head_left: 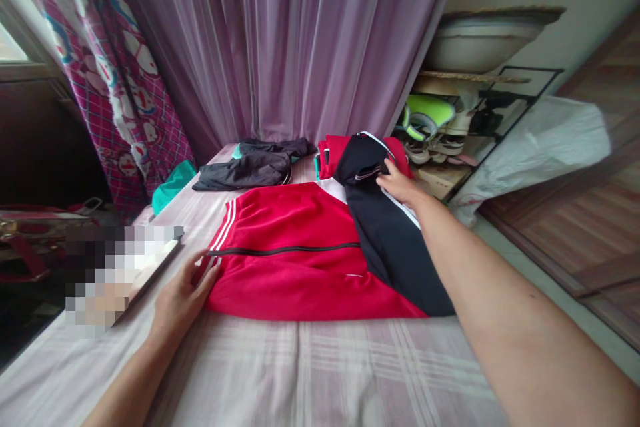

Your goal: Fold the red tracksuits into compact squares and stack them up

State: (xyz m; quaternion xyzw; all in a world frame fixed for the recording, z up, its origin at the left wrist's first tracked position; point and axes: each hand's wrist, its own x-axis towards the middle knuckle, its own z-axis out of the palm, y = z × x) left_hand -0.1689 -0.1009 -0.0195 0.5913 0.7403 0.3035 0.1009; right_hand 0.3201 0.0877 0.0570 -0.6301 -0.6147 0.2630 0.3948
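Note:
A red and black zip-up jacket (295,220) lies flat and sideways on the bed, its dark zip running across the red body. The white-striped hem is at the left, and the black part with white piping is at the right. My left hand (185,287) pinches the hem by the zip's lower end, thumb on top and fingertips partly hidden. At the far right, my right hand (399,185) has its fingers closed on the black fabric near a striped edge. Part of that black fabric rests over a folded red garment pile (330,155) behind.
Dark folded clothes (245,170) lie at the back of the plaid bed sheet (300,373). A blurred-out flat object (120,280) is at the left, near a teal cloth (173,187). Purple curtains (300,40) hang behind. A shoe rack (450,127) and plastic bag (545,147) stand right.

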